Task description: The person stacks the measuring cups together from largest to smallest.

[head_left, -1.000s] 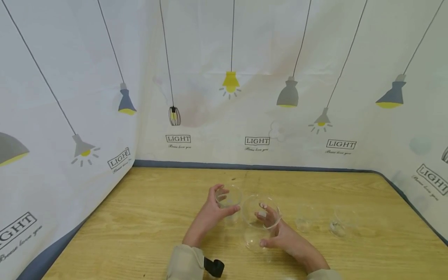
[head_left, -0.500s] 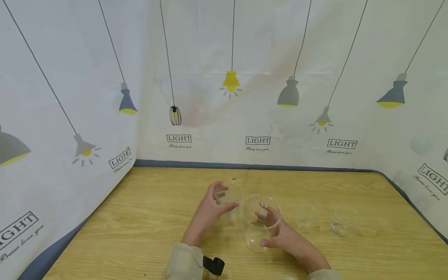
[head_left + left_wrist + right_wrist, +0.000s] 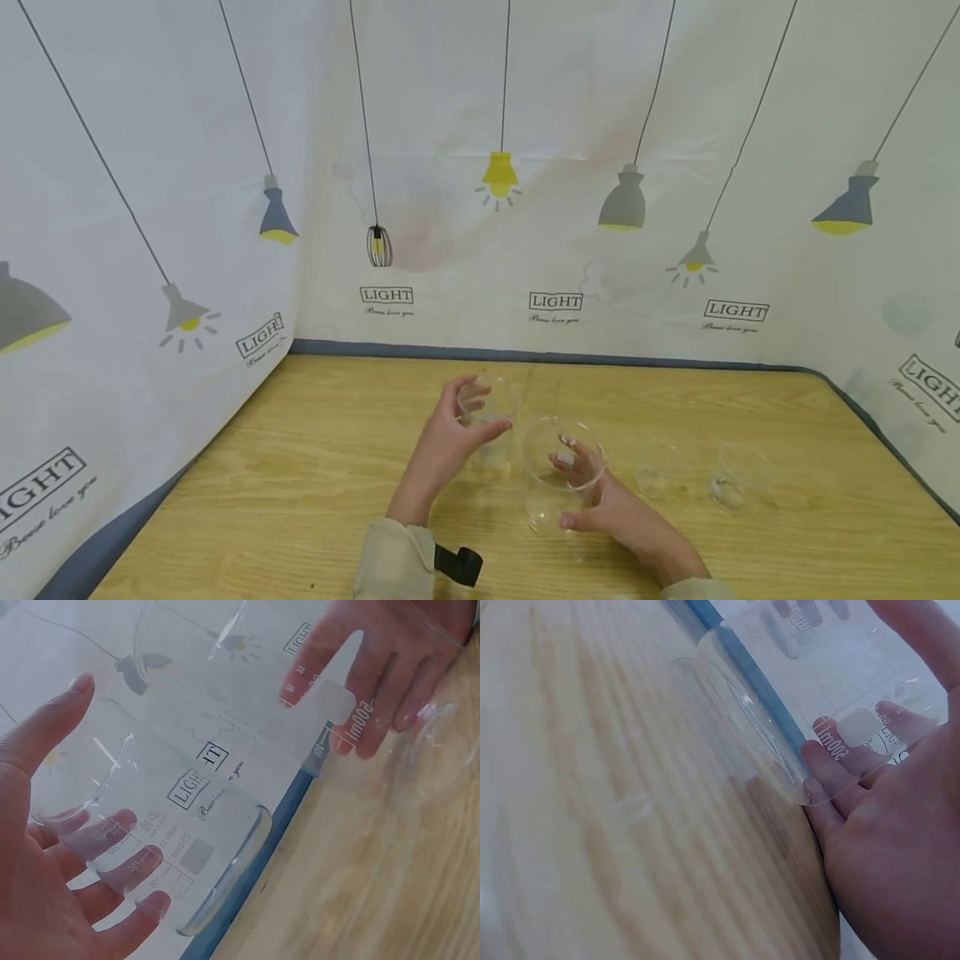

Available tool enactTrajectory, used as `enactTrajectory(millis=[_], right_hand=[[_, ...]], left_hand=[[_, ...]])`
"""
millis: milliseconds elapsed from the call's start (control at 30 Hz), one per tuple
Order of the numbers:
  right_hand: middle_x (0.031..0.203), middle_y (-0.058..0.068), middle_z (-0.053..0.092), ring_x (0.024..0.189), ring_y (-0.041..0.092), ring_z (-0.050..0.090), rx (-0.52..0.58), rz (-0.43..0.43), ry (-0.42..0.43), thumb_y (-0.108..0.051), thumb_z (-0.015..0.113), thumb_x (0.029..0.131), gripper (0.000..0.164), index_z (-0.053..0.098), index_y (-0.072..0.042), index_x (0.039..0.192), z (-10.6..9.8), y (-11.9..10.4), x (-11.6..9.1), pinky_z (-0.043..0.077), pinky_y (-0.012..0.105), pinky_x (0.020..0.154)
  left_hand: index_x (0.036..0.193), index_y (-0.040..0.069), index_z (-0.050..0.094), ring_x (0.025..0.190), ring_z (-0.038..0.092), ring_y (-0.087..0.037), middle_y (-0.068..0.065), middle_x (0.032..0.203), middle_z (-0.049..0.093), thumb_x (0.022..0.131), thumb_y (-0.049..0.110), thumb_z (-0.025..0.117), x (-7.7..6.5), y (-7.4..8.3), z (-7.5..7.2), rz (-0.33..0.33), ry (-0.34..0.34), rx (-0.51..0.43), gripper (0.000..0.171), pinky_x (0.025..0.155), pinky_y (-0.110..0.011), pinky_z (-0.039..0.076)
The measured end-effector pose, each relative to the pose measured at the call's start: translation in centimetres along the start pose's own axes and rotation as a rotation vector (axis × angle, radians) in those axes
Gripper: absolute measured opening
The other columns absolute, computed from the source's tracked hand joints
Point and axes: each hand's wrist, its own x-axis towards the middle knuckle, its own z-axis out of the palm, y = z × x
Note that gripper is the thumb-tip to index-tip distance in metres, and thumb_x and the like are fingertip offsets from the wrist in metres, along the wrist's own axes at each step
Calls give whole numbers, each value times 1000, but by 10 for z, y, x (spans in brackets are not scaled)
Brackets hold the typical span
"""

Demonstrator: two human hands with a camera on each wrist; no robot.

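Note:
My left hand (image 3: pixel 447 433) grips a clear glass beaker (image 3: pixel 225 847) with a 250 ml marking, its fingers round one side and the thumb opposite. To its right, my right hand (image 3: pixel 603 504) holds a larger 500 ml beaker (image 3: pixel 855 682), thumb in front and fingers behind the glass. In the head view the larger beaker (image 3: pixel 546 500) looks upright, nearer to me than the smaller one (image 3: pixel 491 450). A narrow gap separates their rims. Whether either base touches the table is hard to tell through the clear glass.
Two more small clear glass vessels (image 3: pixel 651 482) (image 3: pixel 726 492) stand on the wooden table (image 3: pixel 315 467) right of my hands. A white lamp-printed cloth (image 3: pixel 450 100) rises behind the table and at both sides. A black strap (image 3: pixel 459 567) sits at my left sleeve.
My left hand has moved slightly up and away in the head view, carrying the smaller beaker. The right hand and larger beaker stay nearly where they were.

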Motion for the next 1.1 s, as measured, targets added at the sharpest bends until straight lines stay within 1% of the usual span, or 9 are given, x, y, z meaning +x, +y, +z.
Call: enactTrajectory(millis=[100, 167, 433, 567, 667, 733, 867, 967, 1100], right_hand=[[142, 24, 19, 131, 34, 15, 7, 5, 6, -5, 66, 79, 89, 3, -13, 142, 1, -1, 0, 12, 54, 100], [142, 25, 17, 131, 36, 15, 4, -21, -1, -5, 66, 79, 88, 3, -10, 142, 1, 0, 0, 11, 55, 100], [141, 30, 11, 129, 42, 13, 4, -100, -19, -2, 65, 79, 87, 2, -3, 140, 1, 4, 3, 13, 53, 99], [141, 32, 9, 128, 43, 13, 16, -124, -21, 0, 65, 78, 88, 2, -2, 139, 0, 4, 3, 20, 34, 101], [139, 33, 10, 127, 44, 12, 35, -128, -20, 2, 65, 77, 89, 2, -2, 139, 0, 4, 3, 25, 20, 97], [138, 35, 12, 127, 45, 12, 35, -134, -19, 2, 66, 77, 89, 2, -1, 139, 0, 4, 3, 25, 19, 96], [140, 30, 15, 129, 40, 14, 6, -88, -11, 0, 65, 78, 88, 4, -7, 141, 0, 2, 1, 22, 36, 101], [143, 23, 18, 131, 34, 15, 1, -13, 4, -3, 65, 79, 87, 6, -20, 142, 2, 0, 0, 14, 51, 101], [144, 18, 18, 132, 32, 14, 17, 41, 13, -5, 65, 80, 86, 9, -28, 141, 2, -1, -1, 10, 56, 101]], left_hand=[[132, 30, 31, 117, 42, -15, 14, 124, 46, 66, 50, 72, 4, -4, 1, 24, 20, 5, 81, 89, -43, 39], [132, 29, 33, 116, 43, -14, 14, 123, 46, 66, 51, 72, 5, -4, 0, 46, 35, 6, 80, 90, -43, 39], [130, 36, 33, 115, 44, -11, 18, 123, 47, 67, 52, 71, 2, 3, -2, 103, 50, 27, 75, 89, -42, 39], [131, 38, 31, 115, 44, -9, 18, 124, 47, 69, 51, 69, -1, 12, -4, 107, 40, 27, 74, 90, -41, 39], [132, 35, 33, 115, 44, -11, 13, 126, 48, 71, 48, 70, -7, 25, -5, 108, 37, 7, 73, 92, -41, 37], [132, 31, 34, 115, 45, -14, 8, 127, 48, 72, 45, 70, -13, 36, -6, 115, 35, -4, 71, 91, -42, 37], [132, 27, 35, 115, 46, -16, 5, 127, 49, 74, 40, 70, -23, 53, -7, 121, 41, -6, 69, 90, -41, 39], [132, 26, 36, 114, 46, -16, 6, 126, 49, 75, 38, 70, -26, 61, -7, 122, 46, 4, 68, 89, -40, 39], [133, 24, 35, 114, 46, -15, 7, 126, 49, 74, 38, 70, -29, 65, -6, 133, 50, 14, 70, 89, -40, 39]])
